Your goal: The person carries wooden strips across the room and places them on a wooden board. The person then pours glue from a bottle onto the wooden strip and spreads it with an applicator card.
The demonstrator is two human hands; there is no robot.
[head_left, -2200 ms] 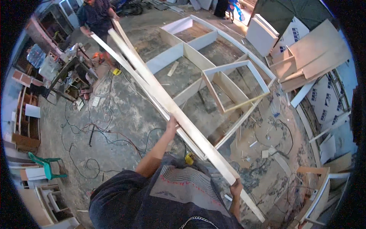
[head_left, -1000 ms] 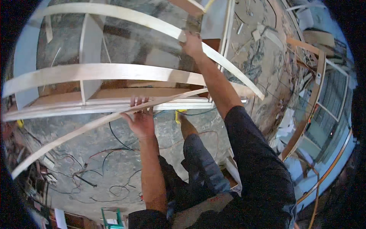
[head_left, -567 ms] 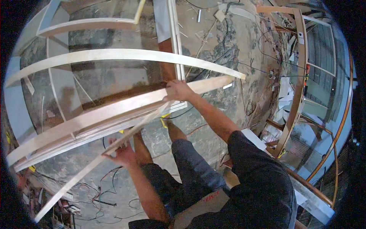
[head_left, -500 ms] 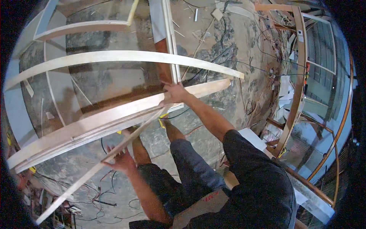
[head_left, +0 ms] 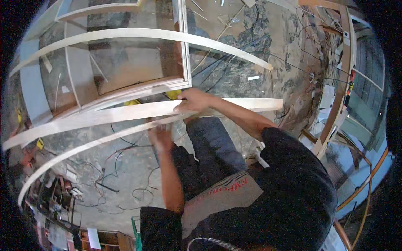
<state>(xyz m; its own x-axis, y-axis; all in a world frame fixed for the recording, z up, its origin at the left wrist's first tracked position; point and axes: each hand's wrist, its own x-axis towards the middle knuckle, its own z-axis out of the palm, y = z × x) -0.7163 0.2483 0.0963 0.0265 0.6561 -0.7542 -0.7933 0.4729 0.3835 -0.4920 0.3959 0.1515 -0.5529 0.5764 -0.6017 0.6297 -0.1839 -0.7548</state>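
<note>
My right hand [head_left: 194, 100] grips a long pale wooden board [head_left: 125, 110], its fingers closed over the upper edge. Below it runs a thinner wooden strip [head_left: 83, 146], which meets or passes under the board near that hand. My left hand [head_left: 161, 134], smeared by motion, is closed around this strip; its fingertips are partly hidden behind it. Just beyond the board lies a large wooden frame [head_left: 186, 62], whose near corner points toward my right hand. Another long strip [head_left: 125, 33] lies across the frame, its right end jutting past the side.
Yellow footwear [head_left: 173, 94] shows between frame and board. Cables [head_left: 116, 167] trail over the stained concrete floor [head_left: 130, 180]. A tall wooden frame with glass panes [head_left: 362, 113] stands at right beside scraps and white sheets. Cluttered shelving [head_left: 104, 238] is at lower left.
The board has come away from the frame's near edge, toward me. The thin strip has swung up, closer in line with the board. My left hand has moved right, nearer my right hand.
</note>
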